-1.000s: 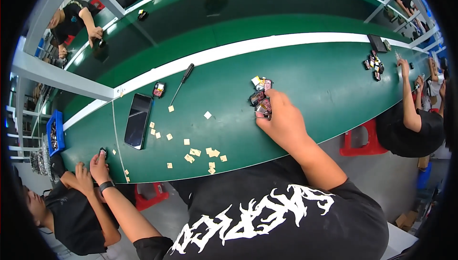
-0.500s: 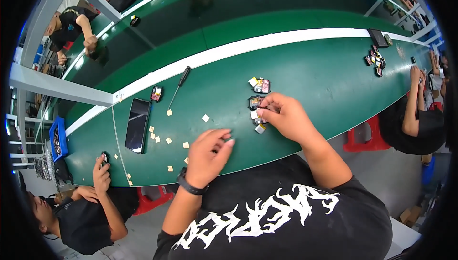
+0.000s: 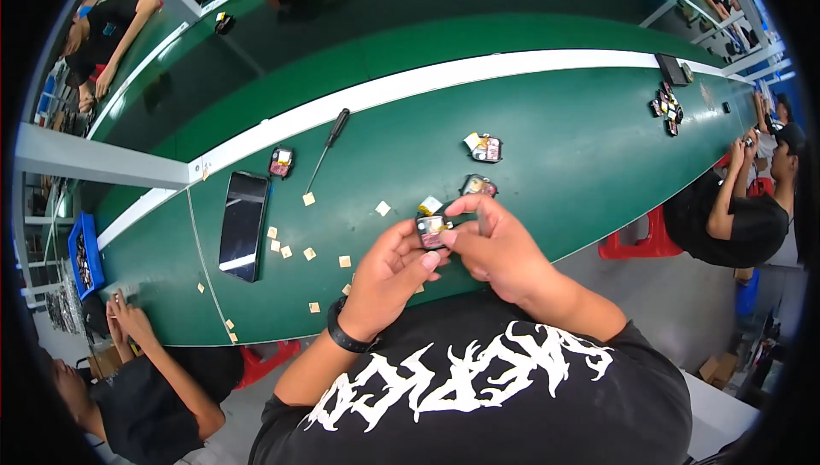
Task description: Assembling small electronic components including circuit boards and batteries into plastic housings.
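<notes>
Both hands hold a small open black electronics housing point(image 3: 431, 238) above the near part of the green table. Inside it a reddish circuit board shows, and a small silver-and-yellow battery point(image 3: 430, 205) sticks out at its far edge. My left hand point(image 3: 395, 275) grips the housing from the left, thumb at its lower edge. From the right, my right hand point(image 3: 495, 247) pinches its side between thumb and forefinger; the fingertips hide that edge. Just beyond my right hand lies a similar housing point(image 3: 480, 184), partly covered by the fingers. Farther off rests another housing point(image 3: 488, 150) with its battery folded out.
Several cream square pads point(image 3: 344, 262) lie scattered to the left. A black phone point(image 3: 243, 226), a screwdriver point(image 3: 338, 128) and one more housing point(image 3: 281, 162) are beyond them. More housings point(image 3: 666, 109) sit in a far right cluster. A blue bin point(image 3: 88, 256) stands far left. Co-workers sit on both sides.
My right hand has lifted one housing from the group and brought it left and nearer. My left hand, empty before, has moved right and now grips it too.
</notes>
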### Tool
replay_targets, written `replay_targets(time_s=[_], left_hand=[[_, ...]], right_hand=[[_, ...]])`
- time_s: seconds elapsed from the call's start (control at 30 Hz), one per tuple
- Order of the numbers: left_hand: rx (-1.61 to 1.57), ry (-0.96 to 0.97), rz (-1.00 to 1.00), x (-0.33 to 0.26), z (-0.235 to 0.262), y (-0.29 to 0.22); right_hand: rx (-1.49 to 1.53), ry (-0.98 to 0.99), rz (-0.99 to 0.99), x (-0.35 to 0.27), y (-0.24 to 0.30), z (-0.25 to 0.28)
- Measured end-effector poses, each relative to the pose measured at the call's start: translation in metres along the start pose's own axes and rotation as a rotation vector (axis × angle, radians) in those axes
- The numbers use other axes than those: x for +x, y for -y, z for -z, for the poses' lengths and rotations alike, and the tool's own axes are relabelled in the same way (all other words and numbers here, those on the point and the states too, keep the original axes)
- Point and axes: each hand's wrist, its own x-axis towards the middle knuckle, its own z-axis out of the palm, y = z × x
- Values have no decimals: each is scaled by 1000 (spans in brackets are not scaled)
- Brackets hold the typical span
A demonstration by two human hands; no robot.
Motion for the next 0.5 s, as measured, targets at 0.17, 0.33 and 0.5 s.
replay_targets(time_s=[0.17, 0.33, 0.5], left_hand=[[-108, -51, 92, -8, 19, -9], [-97, -128, -11, -21, 28, -13], [28, -144, -105, -31, 23, -17]], right_hand=[[-335, 124, 328, -4, -12, -18], [-1141, 40, 796, -10, 11, -24], [-1360, -8, 773, -12, 20, -46]])
